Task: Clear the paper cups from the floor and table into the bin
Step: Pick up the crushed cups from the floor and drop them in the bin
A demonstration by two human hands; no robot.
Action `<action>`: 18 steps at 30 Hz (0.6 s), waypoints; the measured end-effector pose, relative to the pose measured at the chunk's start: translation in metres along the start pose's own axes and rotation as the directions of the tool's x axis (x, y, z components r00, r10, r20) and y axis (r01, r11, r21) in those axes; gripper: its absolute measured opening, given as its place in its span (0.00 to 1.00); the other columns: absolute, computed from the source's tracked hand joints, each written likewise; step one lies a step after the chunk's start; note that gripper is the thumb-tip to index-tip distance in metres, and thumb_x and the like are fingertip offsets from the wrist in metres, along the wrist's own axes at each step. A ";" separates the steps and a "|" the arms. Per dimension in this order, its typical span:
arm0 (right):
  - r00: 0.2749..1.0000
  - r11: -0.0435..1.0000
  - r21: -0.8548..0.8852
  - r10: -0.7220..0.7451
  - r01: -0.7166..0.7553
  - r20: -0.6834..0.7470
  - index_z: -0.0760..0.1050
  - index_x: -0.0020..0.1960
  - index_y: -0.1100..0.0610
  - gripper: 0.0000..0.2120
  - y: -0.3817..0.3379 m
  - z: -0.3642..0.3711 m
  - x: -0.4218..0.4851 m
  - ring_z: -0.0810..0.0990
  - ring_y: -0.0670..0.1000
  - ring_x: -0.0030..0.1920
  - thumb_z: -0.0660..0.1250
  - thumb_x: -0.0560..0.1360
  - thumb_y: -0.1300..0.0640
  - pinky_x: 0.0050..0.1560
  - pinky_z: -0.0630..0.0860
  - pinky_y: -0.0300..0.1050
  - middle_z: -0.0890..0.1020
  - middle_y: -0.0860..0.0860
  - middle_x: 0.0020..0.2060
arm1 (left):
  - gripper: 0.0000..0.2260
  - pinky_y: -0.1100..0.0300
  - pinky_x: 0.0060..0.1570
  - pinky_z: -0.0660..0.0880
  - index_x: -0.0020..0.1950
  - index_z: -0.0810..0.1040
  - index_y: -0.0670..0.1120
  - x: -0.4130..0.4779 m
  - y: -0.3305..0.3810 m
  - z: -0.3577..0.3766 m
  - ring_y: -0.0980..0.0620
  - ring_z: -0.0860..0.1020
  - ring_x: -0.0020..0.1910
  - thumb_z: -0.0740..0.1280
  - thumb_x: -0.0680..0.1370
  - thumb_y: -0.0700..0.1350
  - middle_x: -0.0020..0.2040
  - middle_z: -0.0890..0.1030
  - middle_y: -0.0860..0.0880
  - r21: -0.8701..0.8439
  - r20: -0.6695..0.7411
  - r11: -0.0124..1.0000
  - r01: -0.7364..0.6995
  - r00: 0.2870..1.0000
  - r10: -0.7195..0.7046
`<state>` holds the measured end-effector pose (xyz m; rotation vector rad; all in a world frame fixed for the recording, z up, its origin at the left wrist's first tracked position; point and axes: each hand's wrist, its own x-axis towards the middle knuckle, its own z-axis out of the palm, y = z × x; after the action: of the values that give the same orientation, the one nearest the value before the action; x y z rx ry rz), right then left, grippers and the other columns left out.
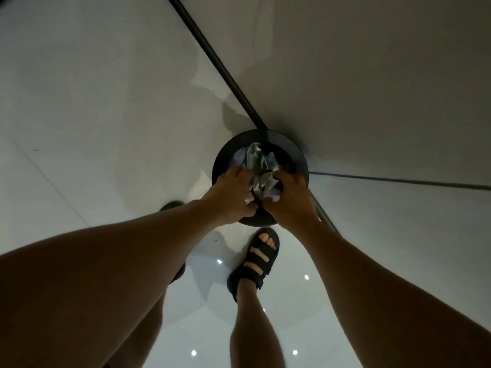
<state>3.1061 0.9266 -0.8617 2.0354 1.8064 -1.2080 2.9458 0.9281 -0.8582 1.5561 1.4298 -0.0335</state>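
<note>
Paper cups (261,179), crumpled, are gripped by left hand (232,195) and right hand (292,199). Beneath, a round black bin (293,148) fills the glossy floor's (106,128) corner.

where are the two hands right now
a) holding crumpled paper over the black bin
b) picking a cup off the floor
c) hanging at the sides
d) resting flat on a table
a: the left hand and right hand both grip the crumpled paper cups right above the open mouth of the black bin.
</note>
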 end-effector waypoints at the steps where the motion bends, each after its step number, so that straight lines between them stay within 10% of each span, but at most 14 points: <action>1: 1.000 0.999 0.041 0.026 -0.026 0.007 0.67 0.67 0.51 0.23 0.002 0.004 -0.002 0.75 0.55 0.58 0.69 0.74 0.51 0.59 0.76 0.50 0.72 0.54 0.62 | 0.33 0.49 0.63 0.71 0.71 0.63 0.44 -0.001 -0.005 0.002 0.42 0.68 0.66 0.74 0.70 0.48 0.68 0.66 0.42 -0.002 0.000 1.000 0.000 1.000 0.000; 18: 0.976 0.992 0.095 0.104 -0.087 -0.191 0.63 0.73 0.49 0.30 -0.118 -0.166 -0.202 0.69 0.55 0.66 0.69 0.74 0.48 0.58 0.70 0.45 0.67 0.52 0.69 | 0.33 0.48 0.68 0.64 0.76 0.57 0.46 -0.157 0.144 -0.188 0.44 0.58 0.73 0.66 0.76 0.56 0.74 0.60 0.45 0.250 0.051 0.958 -0.142 0.990 0.134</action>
<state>3.0880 0.9032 -0.5763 2.3348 1.7404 -1.1118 2.9031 0.9587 -0.5786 1.8533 1.3260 -0.1645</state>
